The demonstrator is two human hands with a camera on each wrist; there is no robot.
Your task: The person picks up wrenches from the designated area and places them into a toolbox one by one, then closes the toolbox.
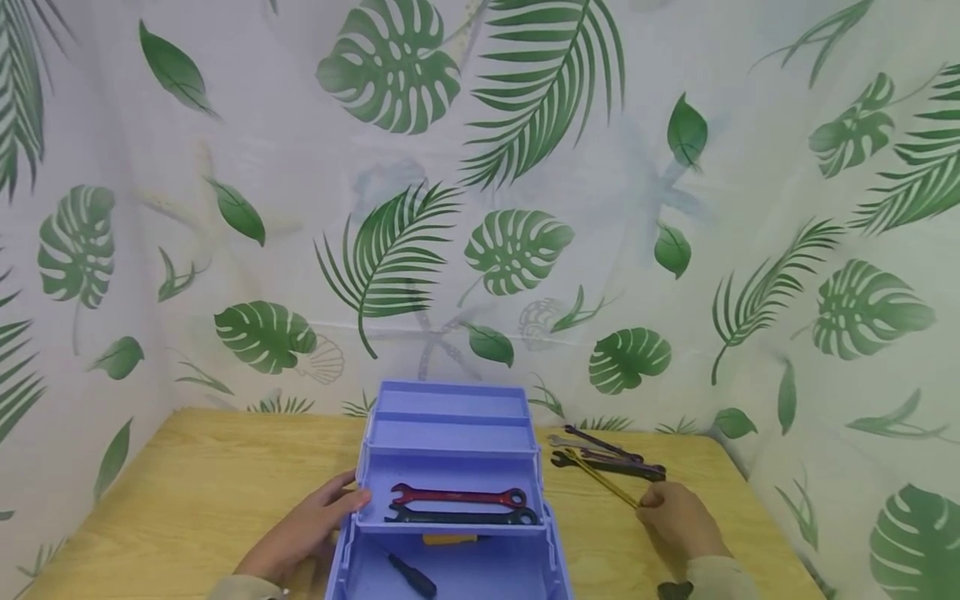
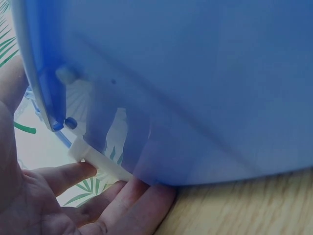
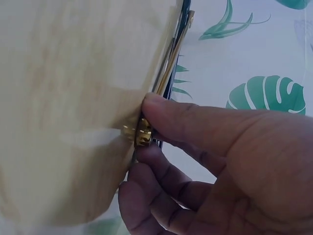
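Note:
A blue toolbox [image 1: 450, 568] stands opened out on the table, its tray [image 1: 465, 468] raised. In the tray lie a red wrench [image 1: 457, 497] and a black wrench [image 1: 461, 516]. The lower compartment has a dark-handled screwdriver [image 1: 412, 576] and a yellow-handled tool [image 1: 450, 539], mostly hidden under the tray. My left hand [image 1: 311, 527] holds the toolbox's left side, thumb at the tray edge, fingers against the blue wall [image 2: 195, 98]. My right hand [image 1: 681, 518] pinches the ring end of a gold wrench [image 1: 603, 477] between thumb and fingers; its other end reaches over other wrenches.
Several dark and silver wrenches [image 1: 611, 467] lie in a loose pile right of the toolbox. A dark object [image 1: 675, 590] shows by the right sleeve. The wooden table [image 1: 225, 483] meets a leaf-patterned wall covering [image 1: 450, 250] at the back.

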